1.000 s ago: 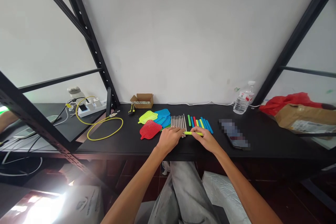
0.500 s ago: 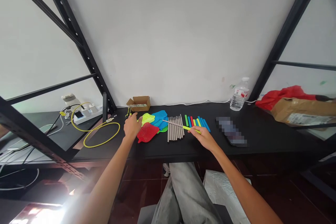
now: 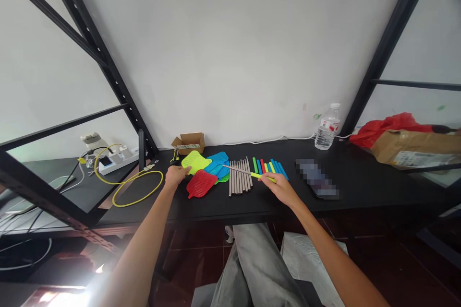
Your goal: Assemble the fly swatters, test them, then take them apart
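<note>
In the head view, the left hand [image 3: 176, 175] pinches the left edge of a lime-yellow, leaf-shaped plastic mesh head [image 3: 196, 161] between thumb and fingers. The right hand [image 3: 279, 189] has its fingers closed around a lime-yellow tubular handle [image 3: 258, 176] — a thin grey metal rod [image 3: 236, 169] runs out of it to the left, its tip over the overlapping blue plastic mesh heads [image 3: 218, 162].

A red leaf-shaped mesh head [image 3: 202, 183] lies in front of these, with a green mesh head [image 3: 224, 180] partly hidden beside it. Beneath the held rod lies a row of grey metal rods [image 3: 238, 184]; just right of them — a row of green, blue, red and yellow tubes [image 3: 276, 167]. All rest on the black tabletop [image 3: 360, 182], with an open brown cardboard box [image 3: 190, 144] behind and a clear plastic bottle [image 3: 326, 129] well to the right.
</note>
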